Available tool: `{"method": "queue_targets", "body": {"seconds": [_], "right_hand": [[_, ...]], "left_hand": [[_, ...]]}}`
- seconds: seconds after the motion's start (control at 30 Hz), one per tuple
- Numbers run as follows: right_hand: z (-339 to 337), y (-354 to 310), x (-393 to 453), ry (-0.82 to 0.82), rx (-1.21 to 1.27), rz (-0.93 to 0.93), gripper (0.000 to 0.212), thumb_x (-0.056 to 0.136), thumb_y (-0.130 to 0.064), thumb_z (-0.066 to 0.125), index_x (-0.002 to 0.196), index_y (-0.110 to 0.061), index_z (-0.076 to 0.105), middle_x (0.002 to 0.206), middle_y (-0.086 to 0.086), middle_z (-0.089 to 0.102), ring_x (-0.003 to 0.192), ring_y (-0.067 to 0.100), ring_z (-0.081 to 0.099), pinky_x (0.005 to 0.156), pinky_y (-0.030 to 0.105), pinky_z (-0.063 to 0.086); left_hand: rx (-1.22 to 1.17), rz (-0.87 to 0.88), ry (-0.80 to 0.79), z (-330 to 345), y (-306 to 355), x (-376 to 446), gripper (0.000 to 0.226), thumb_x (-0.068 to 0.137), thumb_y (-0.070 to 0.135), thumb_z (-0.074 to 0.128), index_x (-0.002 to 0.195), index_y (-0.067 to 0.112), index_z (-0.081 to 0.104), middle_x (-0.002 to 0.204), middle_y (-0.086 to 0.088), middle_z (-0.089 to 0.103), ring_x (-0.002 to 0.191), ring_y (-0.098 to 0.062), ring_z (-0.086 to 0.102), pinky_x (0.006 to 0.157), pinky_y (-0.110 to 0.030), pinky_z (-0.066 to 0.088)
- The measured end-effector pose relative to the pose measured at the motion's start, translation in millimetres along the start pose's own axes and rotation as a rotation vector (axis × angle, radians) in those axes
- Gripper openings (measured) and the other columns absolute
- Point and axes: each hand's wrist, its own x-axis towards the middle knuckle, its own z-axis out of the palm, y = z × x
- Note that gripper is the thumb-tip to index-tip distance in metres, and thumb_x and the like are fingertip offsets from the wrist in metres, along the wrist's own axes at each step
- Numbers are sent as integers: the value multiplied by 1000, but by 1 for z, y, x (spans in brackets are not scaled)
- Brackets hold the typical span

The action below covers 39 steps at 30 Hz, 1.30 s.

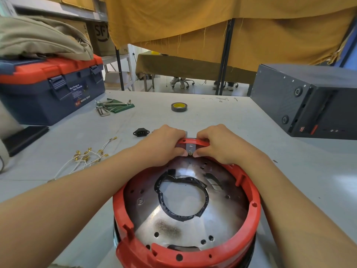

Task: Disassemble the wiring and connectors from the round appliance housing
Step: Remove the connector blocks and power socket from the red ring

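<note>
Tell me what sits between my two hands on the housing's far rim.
In the head view, a small metal connector bracket sits between the left hand and right hand.

Both forearms bare, reaching forward, converging at far rim of round housing (pixel 185 209). Left hand (pixel 164 140) and right hand (pixel 216 141) knuckles-up, fingers curled over rim, thumbs pinching small metal connector (pixel 190 148) between them.

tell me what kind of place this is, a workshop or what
Most likely a repair or teardown workshop: a blue and red plastic toolbox on the grey worktable, loose metal hex keys, and a round red-rimmed appliance housing held by both hands.
</note>
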Motion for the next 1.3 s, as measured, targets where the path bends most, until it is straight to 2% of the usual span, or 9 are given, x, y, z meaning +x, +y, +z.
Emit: {"method": "queue_targets", "body": {"seconds": [0.43,0.6,0.67,0.77,0.83,1.0,1.1,1.3], "right_hand": [[0,-1,2,-5,-30,-1,38,82,-29,72,58,-29,43,64,-2,47,59,15,44,51,30,28],[2,-1,0,31,-29,3,34,82,-32,71,59,-29,45,65,-1,49,60,17,47,52,30,30],[3,0,-1,41,-32,13,29,81,-33,71,63,-27,50,67,0,51,63,20,50,53,31,33],[4,1,-1,45,-55,13,23,81,-35,70,68,-25,54,69,2,53,69,24,54,58,33,41],[4,1,-1,44,-72,11,26,81,-38,70,67,-26,52,70,2,52,70,25,54,61,35,42],[4,1,0,38,-85,12,35,82,-39,70,60,-29,44,67,-1,49,65,21,51,55,32,35],[4,0,1,38,-89,16,36,82,-40,69,59,-28,45,67,2,49,66,24,51,57,33,38],[1,2,3,13,2,6,37,79,-34,74,55,-27,46,60,-1,47,57,19,43,54,32,33]], "left_hand": [[53,-8,3,2,3,-1,20,88,33,59,83,21,43,93,-10,60,80,-23,45,75,-38,41],[42,-17,32,2,4,-3,20,87,33,61,82,20,47,83,-4,56,81,-24,49,75,-38,43],[14,-26,42,2,3,-3,18,86,33,62,90,18,52,83,0,54,83,-23,51,76,-37,43],[-40,-15,25,1,3,-3,32,86,31,62,115,21,55,97,-2,63,91,-22,54,83,-40,45],[-29,21,23,1,3,-3,33,88,30,61,119,21,56,103,-1,63,95,-21,54,86,-41,44],[-44,28,30,2,2,-3,31,89,31,57,119,22,57,102,-1,65,93,-20,55,84,-40,45],[-11,38,29,2,2,-3,32,90,34,56,120,24,56,101,-2,66,92,-22,57,83,-41,46],[16,81,24,1,3,-3,22,91,33,55,108,21,61,94,-3,66,87,-23,56,79,-43,46]]}}
